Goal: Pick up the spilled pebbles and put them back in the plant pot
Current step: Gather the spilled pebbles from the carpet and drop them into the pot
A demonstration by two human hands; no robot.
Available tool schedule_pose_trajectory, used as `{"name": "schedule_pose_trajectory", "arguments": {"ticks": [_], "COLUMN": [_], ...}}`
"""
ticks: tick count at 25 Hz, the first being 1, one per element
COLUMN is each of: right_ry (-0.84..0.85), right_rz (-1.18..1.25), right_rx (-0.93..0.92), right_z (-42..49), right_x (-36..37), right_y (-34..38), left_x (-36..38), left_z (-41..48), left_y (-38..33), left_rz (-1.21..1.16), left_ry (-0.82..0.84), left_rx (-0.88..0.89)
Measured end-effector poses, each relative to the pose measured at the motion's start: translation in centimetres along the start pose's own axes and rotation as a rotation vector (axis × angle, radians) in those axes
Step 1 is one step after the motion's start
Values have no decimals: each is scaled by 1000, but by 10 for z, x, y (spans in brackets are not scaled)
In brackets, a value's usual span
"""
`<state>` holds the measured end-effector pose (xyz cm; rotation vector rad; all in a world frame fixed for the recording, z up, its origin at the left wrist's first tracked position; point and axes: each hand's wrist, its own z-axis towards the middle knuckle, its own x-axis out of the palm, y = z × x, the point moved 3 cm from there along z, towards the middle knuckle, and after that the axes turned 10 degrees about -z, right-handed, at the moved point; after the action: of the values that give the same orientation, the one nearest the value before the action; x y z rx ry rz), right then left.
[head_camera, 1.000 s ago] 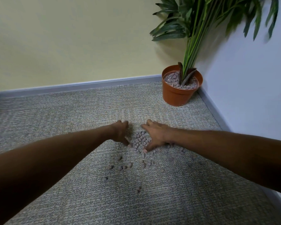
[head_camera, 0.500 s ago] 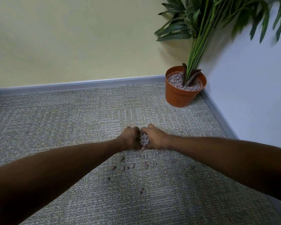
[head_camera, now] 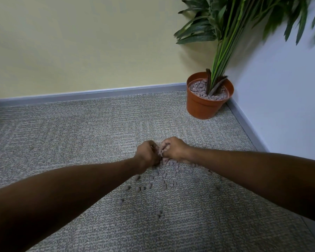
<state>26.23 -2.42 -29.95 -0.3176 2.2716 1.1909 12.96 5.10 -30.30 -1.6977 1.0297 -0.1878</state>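
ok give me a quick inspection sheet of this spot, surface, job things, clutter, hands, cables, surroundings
surface: grey carpet, flat.
job's things: spilled pebbles scattered on the carpet by the hands; plant pot upright in the corner, pebbles inside.
clutter: nothing seen
hands: left hand and right hand side by side, fingers curled round pebbles.
cables: nothing seen
surroundings: yellow wall, white wall, grey skirting.

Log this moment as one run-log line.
step: gathering | left hand: curled on pebbles | right hand: curled on pebbles | carpet: more scattered | pot: upright in corner, apart from hands
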Motion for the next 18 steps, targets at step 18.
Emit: {"name": "schedule_pose_trajectory", "arguments": {"ticks": [18], "right_ry": [262], "right_rz": [621], "right_rx": [311], "right_z": [-5], "right_x": [-30], "right_y": [-14], "left_x": [13], "left_z": [-22], "left_y": [-75], "left_rz": [160], "left_ry": [11], "left_rx": [491]}}
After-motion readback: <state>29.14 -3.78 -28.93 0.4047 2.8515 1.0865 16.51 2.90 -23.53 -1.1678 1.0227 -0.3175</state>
